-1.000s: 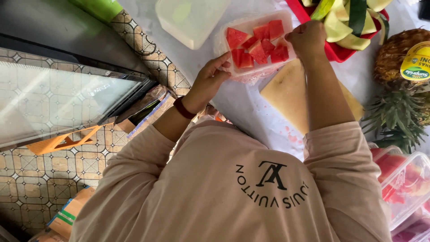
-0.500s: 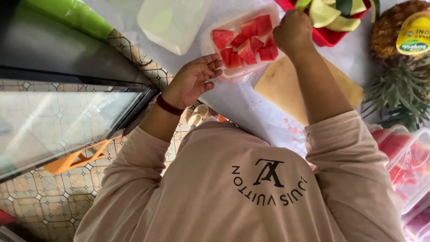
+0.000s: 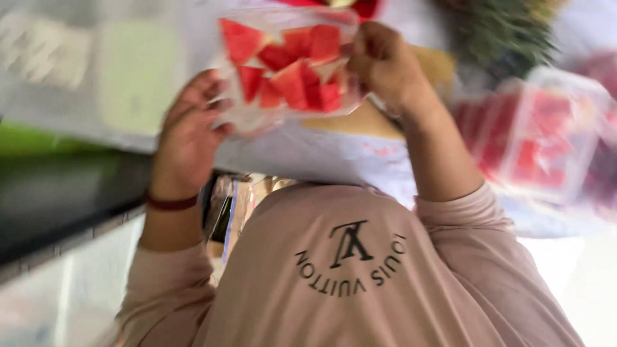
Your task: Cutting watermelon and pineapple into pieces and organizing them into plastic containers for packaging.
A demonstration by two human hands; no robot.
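Container: a clear plastic tub (image 3: 289, 71), shallow and rounded at the corners, blurred by motion.
Contents: red watermelon chunks (image 3: 292, 67) cut in wedges and cubes, some with pale rind edges, piled loosely.
Position: between both hands, in front of the pink shirt (image 3: 347, 270), over the white tabletop (image 3: 308, 157).
Left hand (image 3: 189, 132): fingers curled around the tub's left end, grasping it.
Right hand (image 3: 382, 64): clenched on the tub's right edge.
Nearby: another tub of red fruit (image 3: 536, 135) to the right, blurred.

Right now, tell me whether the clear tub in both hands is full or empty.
Nearly full. The clear tub holds red watermelon chunks across most of it, gripped by the left hand and right hand. The blur hides whether a lid is on.
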